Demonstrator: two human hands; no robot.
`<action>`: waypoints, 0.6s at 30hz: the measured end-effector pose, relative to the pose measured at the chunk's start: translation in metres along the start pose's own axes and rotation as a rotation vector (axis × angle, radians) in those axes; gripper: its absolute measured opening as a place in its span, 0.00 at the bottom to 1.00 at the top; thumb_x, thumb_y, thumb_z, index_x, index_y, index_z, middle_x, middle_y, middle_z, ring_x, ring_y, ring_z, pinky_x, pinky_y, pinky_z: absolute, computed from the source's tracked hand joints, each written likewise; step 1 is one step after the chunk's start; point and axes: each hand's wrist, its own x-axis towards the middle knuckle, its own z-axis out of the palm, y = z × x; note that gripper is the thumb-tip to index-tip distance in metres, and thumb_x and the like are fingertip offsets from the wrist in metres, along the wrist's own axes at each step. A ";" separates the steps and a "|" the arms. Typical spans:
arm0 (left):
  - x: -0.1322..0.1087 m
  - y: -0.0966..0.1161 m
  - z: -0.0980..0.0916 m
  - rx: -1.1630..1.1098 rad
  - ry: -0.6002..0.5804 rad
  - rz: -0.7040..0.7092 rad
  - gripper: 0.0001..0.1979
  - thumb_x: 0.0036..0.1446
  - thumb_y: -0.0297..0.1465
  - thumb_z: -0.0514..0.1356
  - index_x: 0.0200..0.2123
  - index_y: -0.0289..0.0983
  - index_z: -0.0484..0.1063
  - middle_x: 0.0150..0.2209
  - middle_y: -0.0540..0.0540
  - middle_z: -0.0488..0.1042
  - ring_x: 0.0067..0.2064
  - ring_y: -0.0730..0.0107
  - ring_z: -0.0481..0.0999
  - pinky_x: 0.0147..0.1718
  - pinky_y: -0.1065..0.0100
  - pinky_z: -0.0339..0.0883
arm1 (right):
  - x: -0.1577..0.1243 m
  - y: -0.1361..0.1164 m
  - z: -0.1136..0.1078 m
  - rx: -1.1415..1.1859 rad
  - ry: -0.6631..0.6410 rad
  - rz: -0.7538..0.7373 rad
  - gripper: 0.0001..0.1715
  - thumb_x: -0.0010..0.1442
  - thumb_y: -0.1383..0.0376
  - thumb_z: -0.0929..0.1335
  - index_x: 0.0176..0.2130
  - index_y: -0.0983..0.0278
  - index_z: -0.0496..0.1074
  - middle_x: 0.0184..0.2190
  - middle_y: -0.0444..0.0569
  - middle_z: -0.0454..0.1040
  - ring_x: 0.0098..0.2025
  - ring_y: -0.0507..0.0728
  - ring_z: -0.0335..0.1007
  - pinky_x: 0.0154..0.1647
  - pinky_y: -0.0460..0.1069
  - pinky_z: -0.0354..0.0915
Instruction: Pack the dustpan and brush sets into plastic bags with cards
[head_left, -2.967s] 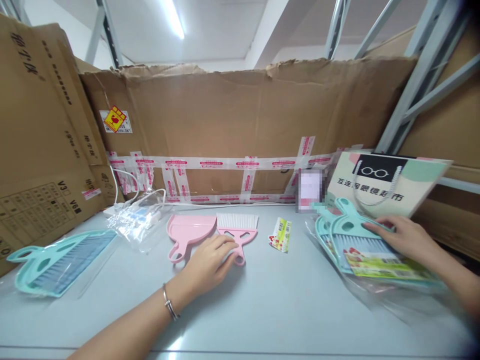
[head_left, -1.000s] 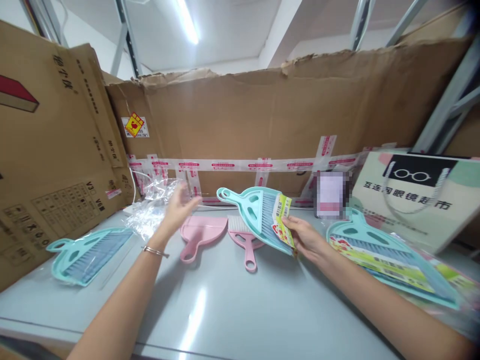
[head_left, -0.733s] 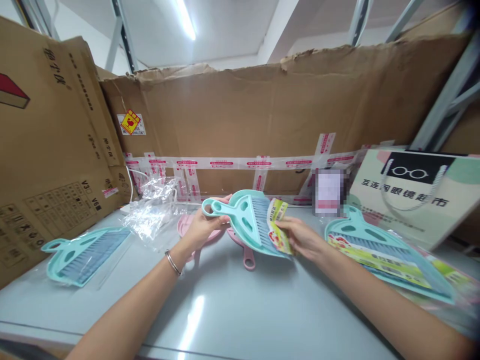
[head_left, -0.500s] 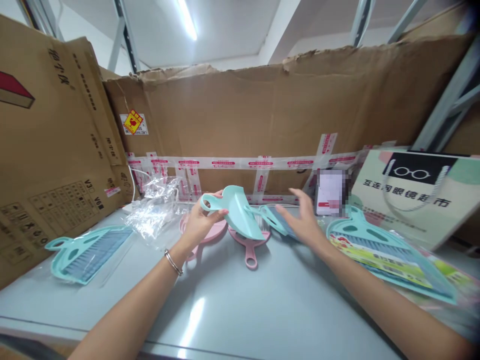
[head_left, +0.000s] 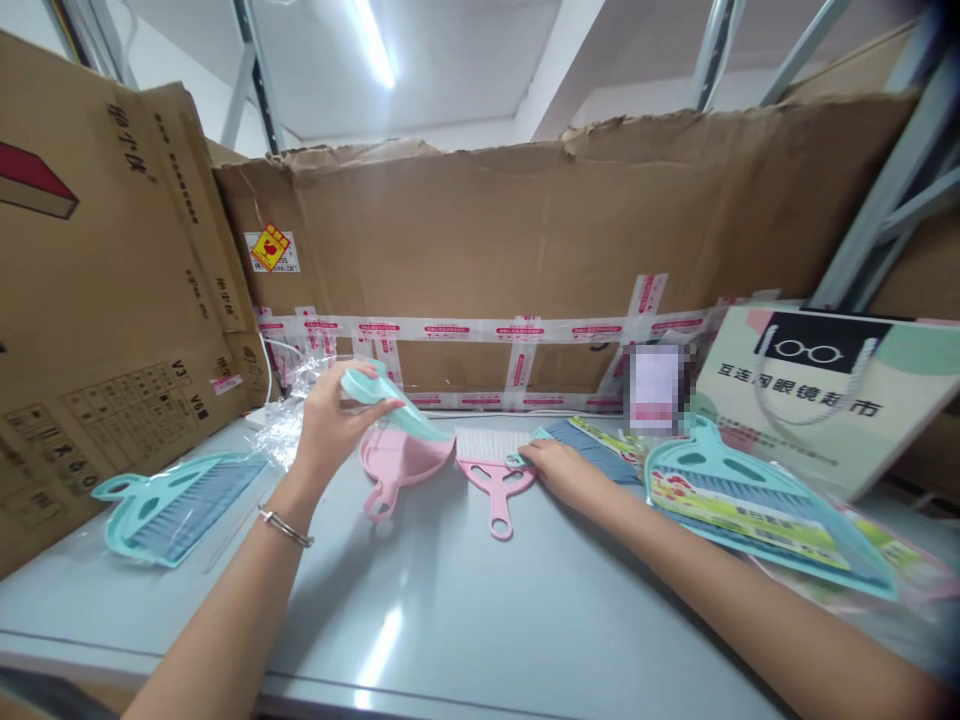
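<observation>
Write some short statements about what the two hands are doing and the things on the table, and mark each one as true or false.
1. The left hand holds a teal dustpan by its handle. True.
2. The right hand is raised high above the table. False: it rests on a teal brush that lies on the table.
3. The pink brush lies beside the pink dustpan. True.
4. The paper bag with the glasses logo stands at the far left. False: it leans at the right, behind the packaged teal sets.
</observation>
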 end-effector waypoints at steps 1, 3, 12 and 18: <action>-0.004 -0.004 -0.002 0.094 -0.031 0.071 0.17 0.43 0.38 0.67 0.34 0.38 0.68 0.39 0.44 0.73 0.43 0.60 0.71 0.35 0.62 0.70 | 0.000 -0.002 -0.005 -0.021 -0.004 -0.011 0.17 0.55 0.77 0.58 0.37 0.65 0.71 0.37 0.55 0.74 0.43 0.58 0.69 0.39 0.49 0.61; -0.016 -0.013 -0.003 0.261 -0.089 0.217 0.15 0.44 0.37 0.67 0.33 0.38 0.67 0.36 0.46 0.73 0.41 0.60 0.71 0.39 0.59 0.67 | -0.003 -0.007 -0.015 -0.060 0.004 -0.021 0.15 0.55 0.77 0.59 0.36 0.65 0.70 0.36 0.56 0.73 0.41 0.60 0.69 0.37 0.49 0.61; -0.064 -0.027 -0.005 0.352 -0.413 0.279 0.09 0.53 0.21 0.51 0.30 0.38 0.67 0.34 0.45 0.71 0.36 0.66 0.71 0.34 0.67 0.66 | -0.027 -0.037 -0.012 0.238 0.360 -0.323 0.23 0.56 0.74 0.59 0.48 0.58 0.68 0.48 0.50 0.73 0.50 0.58 0.68 0.49 0.53 0.64; -0.068 -0.039 0.002 0.217 -0.706 0.197 0.17 0.52 0.18 0.46 0.35 0.38 0.71 0.37 0.44 0.73 0.34 0.71 0.74 0.33 0.70 0.68 | -0.032 -0.035 0.012 0.376 0.177 -0.413 0.31 0.53 0.77 0.56 0.52 0.60 0.68 0.54 0.53 0.68 0.55 0.58 0.64 0.53 0.55 0.63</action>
